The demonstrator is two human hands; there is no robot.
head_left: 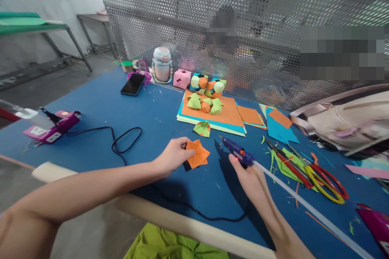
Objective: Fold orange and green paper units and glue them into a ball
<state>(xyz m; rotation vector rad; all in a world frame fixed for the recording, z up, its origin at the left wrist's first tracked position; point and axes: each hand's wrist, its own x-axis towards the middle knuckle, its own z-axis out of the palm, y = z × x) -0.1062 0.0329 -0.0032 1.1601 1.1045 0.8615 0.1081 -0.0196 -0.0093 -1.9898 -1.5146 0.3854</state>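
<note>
An orange folded paper piece (199, 154) is pinched between the thumb and fingers of my left hand (176, 154), just above the blue table. My right hand (251, 174) is wrapped round a blue glue gun (237, 149), its nozzle pointing up and left towards the orange piece without touching it. A long clear glue stick (310, 206) sticks out of the gun's back end. Just beyond my left hand lies a green folded piece (202, 128). More green and orange folded pieces (205, 105) rest on a stack of coloured paper (226, 111).
Scissors with red and yellow handles (326, 184) lie among paper scraps at the right. A phone (133, 85), a bottle (162, 64) and a pink paper cube (181, 79) stand or lie at the back. A black cable (114, 139) crosses the left side from a purple box (62, 125).
</note>
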